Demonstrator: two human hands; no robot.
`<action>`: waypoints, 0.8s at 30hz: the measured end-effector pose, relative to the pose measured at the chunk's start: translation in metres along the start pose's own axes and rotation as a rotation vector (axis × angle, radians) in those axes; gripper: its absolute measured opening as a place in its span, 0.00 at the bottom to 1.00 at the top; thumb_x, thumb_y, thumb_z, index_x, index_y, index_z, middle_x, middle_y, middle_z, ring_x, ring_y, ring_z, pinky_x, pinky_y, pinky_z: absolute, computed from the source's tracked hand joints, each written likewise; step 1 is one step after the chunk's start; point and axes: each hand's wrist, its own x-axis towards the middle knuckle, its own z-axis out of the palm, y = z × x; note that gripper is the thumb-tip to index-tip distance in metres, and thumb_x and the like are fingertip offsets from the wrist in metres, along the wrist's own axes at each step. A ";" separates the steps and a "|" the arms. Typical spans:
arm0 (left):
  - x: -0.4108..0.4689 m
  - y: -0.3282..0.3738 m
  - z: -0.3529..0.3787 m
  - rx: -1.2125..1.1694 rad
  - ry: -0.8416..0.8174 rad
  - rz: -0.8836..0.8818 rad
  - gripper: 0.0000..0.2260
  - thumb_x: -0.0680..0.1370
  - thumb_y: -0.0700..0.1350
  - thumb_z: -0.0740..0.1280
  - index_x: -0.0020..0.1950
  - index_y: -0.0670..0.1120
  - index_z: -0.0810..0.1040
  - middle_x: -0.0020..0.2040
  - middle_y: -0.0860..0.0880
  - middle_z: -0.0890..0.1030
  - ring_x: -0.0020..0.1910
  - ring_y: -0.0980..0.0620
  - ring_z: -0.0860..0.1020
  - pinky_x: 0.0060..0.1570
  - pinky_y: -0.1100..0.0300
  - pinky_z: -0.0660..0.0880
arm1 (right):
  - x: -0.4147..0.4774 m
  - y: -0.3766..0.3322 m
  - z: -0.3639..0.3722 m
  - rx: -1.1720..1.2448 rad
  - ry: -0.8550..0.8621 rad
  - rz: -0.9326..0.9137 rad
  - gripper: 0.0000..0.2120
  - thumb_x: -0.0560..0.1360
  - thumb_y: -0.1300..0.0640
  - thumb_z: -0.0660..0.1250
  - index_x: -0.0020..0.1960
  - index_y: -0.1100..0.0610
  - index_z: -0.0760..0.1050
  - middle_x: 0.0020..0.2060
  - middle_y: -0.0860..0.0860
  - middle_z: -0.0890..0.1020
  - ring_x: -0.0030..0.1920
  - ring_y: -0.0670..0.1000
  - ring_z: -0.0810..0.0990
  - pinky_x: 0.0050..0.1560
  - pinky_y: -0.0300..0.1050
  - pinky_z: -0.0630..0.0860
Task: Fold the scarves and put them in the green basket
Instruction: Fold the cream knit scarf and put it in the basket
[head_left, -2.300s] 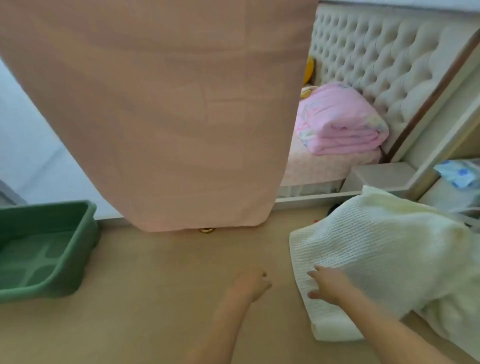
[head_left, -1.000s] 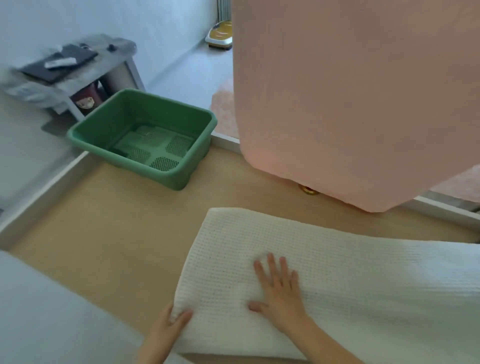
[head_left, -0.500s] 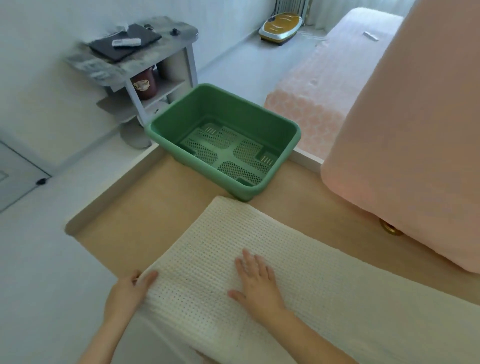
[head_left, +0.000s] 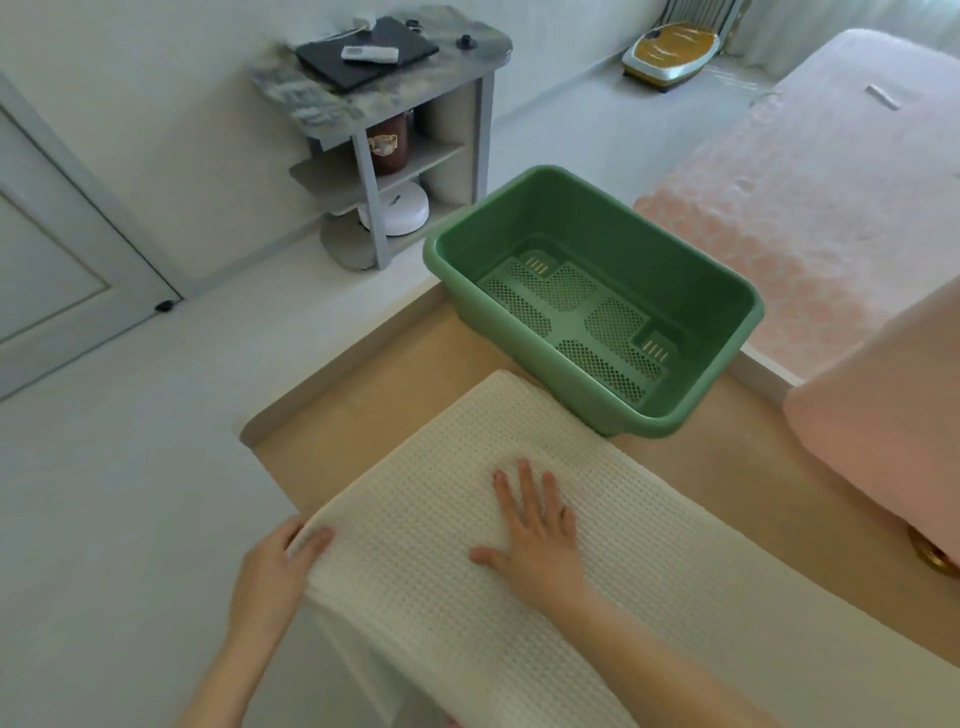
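Scarf of cream waffle-knit cloth (head_left: 441, 519) lies on the tan wooden table (head_left: 363, 405), just beside the empty green plastic basket (head_left: 756, 312). The right hand (head_left: 535, 535) rests flat on it, fingers straight, probably to stop it sliding. The left hand (head_left: 275, 571) pinches its corner, likely ready to fold. The label on the brown jar (head_left: 387, 145) is too small to read.

Right hand (head_left: 537, 545) flat, fingers (head_left: 528, 486) spread, left hand (head_left: 272, 571) pinching scarf (head_left: 441, 457) edge, forearms extended
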 end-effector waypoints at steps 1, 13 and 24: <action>0.011 0.001 -0.004 0.032 0.074 0.007 0.09 0.75 0.52 0.69 0.40 0.48 0.78 0.35 0.48 0.80 0.38 0.46 0.77 0.37 0.55 0.69 | 0.010 -0.009 -0.004 -0.003 0.006 -0.010 0.44 0.72 0.28 0.48 0.73 0.46 0.25 0.71 0.50 0.24 0.71 0.56 0.25 0.72 0.59 0.36; 0.006 -0.049 0.001 -0.915 -0.327 -0.648 0.24 0.72 0.50 0.71 0.66 0.42 0.73 0.59 0.43 0.80 0.59 0.45 0.78 0.57 0.43 0.75 | 0.036 -0.013 -0.020 -0.072 0.003 -0.016 0.45 0.74 0.31 0.53 0.73 0.46 0.25 0.70 0.50 0.23 0.70 0.55 0.22 0.70 0.61 0.31; -0.038 -0.037 0.042 -0.755 -0.461 -0.677 0.46 0.46 0.63 0.81 0.59 0.43 0.77 0.51 0.46 0.84 0.51 0.47 0.82 0.43 0.52 0.80 | 0.064 -0.035 -0.013 -0.052 0.063 -0.009 0.42 0.72 0.27 0.44 0.73 0.45 0.26 0.71 0.50 0.24 0.70 0.56 0.23 0.70 0.65 0.33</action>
